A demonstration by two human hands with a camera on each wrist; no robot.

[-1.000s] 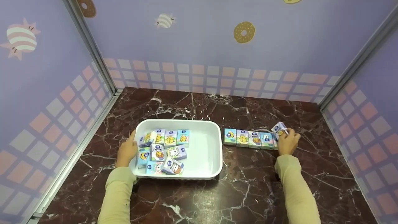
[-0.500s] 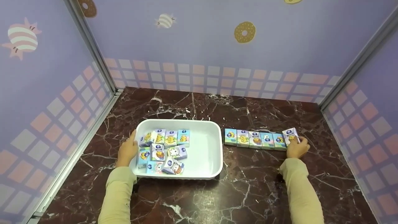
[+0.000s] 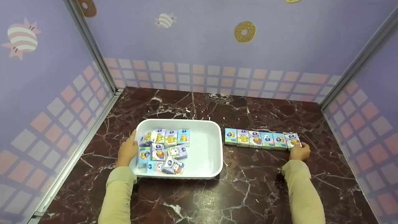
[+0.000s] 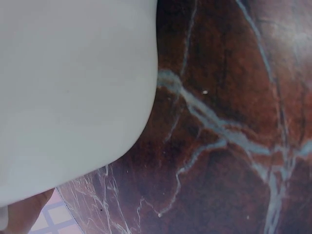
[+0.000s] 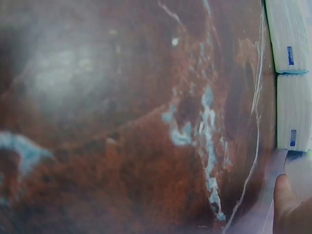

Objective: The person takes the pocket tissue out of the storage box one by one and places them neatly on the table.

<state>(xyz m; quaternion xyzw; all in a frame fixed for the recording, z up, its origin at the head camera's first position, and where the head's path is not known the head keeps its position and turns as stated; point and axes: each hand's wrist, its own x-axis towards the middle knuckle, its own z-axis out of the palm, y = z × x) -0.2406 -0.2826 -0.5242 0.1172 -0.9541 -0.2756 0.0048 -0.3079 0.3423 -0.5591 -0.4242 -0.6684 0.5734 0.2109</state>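
Note:
In the head view, my right hand (image 3: 300,151) holds a small tissue pack (image 3: 292,140) at the right end of a row of several packs (image 3: 255,140) lying side by side. The right wrist view shows the thumb (image 5: 284,197) against that end pack, beside two white pack sides (image 5: 292,111). My left hand (image 3: 127,151) grips the left rim of a white tray (image 3: 203,149). Several packs (image 3: 170,138) lie in the tray's left part, some of them tilted over others. The left wrist view has the tray's outer wall (image 4: 73,92) and a bit of the hand (image 4: 25,213).
A dark red marbled table (image 3: 236,193) bears the tray and the row. Purple printed panels (image 3: 199,46) stand behind and at both sides, with metal strips (image 3: 93,46) at the corners.
My right hand has moved right and slightly down with the pack, which was tilted over the row's end and now lies level in line with the others. The left hand stays at the tray.

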